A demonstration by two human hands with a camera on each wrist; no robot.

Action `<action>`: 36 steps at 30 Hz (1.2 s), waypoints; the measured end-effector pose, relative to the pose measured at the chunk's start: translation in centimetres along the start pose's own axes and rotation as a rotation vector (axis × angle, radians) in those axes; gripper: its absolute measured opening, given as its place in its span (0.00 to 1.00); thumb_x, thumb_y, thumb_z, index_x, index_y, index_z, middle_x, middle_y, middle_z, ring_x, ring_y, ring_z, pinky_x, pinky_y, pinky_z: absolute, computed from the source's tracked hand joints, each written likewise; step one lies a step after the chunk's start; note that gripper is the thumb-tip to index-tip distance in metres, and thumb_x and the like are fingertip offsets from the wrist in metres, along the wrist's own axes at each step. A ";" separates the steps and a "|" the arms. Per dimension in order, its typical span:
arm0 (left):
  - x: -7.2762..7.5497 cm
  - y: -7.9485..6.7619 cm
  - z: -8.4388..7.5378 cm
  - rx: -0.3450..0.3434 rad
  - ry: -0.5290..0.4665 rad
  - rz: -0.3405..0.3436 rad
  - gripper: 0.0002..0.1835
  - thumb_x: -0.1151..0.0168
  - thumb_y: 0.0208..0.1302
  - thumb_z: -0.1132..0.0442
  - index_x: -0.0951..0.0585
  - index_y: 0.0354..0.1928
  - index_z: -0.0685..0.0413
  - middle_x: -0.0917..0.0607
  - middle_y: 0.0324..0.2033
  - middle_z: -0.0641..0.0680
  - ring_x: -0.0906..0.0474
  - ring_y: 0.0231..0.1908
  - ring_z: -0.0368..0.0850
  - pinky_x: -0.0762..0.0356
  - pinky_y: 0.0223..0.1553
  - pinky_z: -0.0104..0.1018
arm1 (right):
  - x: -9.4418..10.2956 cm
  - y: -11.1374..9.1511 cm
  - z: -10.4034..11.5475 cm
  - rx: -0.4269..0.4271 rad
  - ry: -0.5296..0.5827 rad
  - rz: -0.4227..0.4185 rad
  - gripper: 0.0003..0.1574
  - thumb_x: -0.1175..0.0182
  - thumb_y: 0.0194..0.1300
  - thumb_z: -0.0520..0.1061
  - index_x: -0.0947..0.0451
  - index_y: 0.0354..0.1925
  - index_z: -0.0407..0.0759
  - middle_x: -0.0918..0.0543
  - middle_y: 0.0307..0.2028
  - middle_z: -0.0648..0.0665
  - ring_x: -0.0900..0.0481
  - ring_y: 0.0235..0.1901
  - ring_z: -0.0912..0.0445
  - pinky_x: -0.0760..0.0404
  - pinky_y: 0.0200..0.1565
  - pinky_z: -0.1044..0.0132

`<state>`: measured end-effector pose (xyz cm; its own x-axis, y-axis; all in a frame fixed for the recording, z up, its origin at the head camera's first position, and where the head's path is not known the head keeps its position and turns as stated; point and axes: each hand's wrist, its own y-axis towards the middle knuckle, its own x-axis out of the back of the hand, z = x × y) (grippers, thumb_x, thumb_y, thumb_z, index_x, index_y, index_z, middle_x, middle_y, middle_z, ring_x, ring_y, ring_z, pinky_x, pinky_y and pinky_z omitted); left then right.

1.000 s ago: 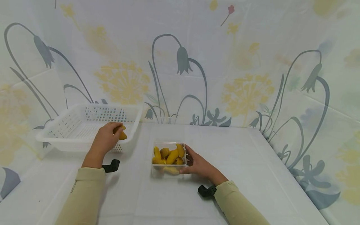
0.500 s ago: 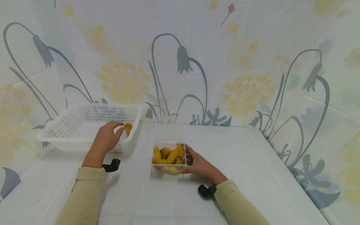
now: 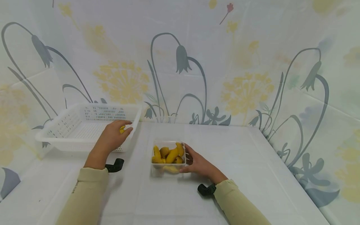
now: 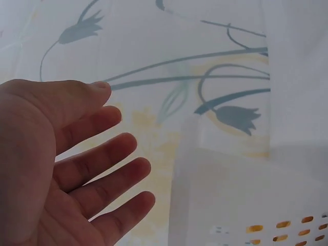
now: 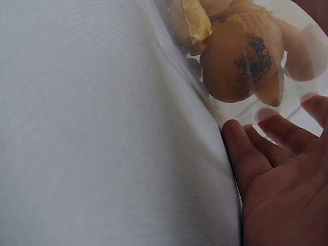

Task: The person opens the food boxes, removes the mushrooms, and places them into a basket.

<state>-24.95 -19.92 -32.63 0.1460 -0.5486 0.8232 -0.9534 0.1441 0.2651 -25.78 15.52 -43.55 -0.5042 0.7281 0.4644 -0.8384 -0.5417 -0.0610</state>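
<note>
Clear plastic forms the box (image 3: 157, 171), which stands on the white table (image 3: 166, 200) with yellow pieces (image 3: 172, 155) heaped in it; the lower ones blur behind its front wall, and their number is hard to tell. The right hand (image 3: 200, 164) holds the box at its right side, thumb at the near corner, fingers bent along the wall, their tips partly hidden from the head view. From the right wrist, the box is cut off at the top, with a dark-specked piece (image 5: 242, 59) behind the hazy plastic. The left hand (image 3: 112, 135) hangs over the right end of the white basket (image 3: 66, 145), thumb and fingers wide apart. One piece (image 3: 122, 129) lies in that basket, mostly covered by the hand; the left wrist view gives just yellow glimpses through the slots. Both pale sleeves (image 3: 89, 192) run off the bottom edge, a dark mount (image 3: 115, 166) at each wrist. Behind hangs a flower-print cloth (image 3: 239, 47), cut off above.
</note>
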 end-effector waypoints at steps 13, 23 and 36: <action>-0.6 -0.3 -2.7 -0.120 0.018 0.073 0.21 0.45 0.71 0.54 0.24 0.61 0.55 0.25 0.62 0.62 0.32 0.64 0.62 0.33 0.63 0.59 | 0.1 0.0 0.1 0.012 0.000 0.014 0.69 0.25 0.51 0.54 0.62 0.76 0.63 0.50 0.76 0.50 0.42 0.73 0.49 0.37 0.70 0.53; -1.4 -0.8 -4.7 -0.195 0.015 0.166 0.22 0.42 0.68 0.53 0.24 0.62 0.52 0.23 0.61 0.58 0.28 0.61 0.58 0.30 0.62 0.56 | 0.2 0.0 0.0 0.003 0.012 0.017 0.70 0.25 0.50 0.55 0.62 0.76 0.64 0.50 0.76 0.50 0.42 0.73 0.50 0.37 0.70 0.53; -2.3 -1.4 -6.8 -0.271 0.031 0.232 0.21 0.39 0.67 0.55 0.23 0.59 0.52 0.21 0.59 0.56 0.26 0.60 0.55 0.28 0.61 0.53 | 0.1 -0.1 0.1 0.013 0.014 0.010 0.71 0.25 0.49 0.56 0.61 0.76 0.63 0.49 0.76 0.50 0.42 0.73 0.50 0.37 0.70 0.53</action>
<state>-22.14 -13.29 -31.47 -0.0543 -0.4509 0.8909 -0.8579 0.4776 0.1895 -25.73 15.58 -43.40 -0.5158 0.7280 0.4517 -0.8304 -0.5545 -0.0546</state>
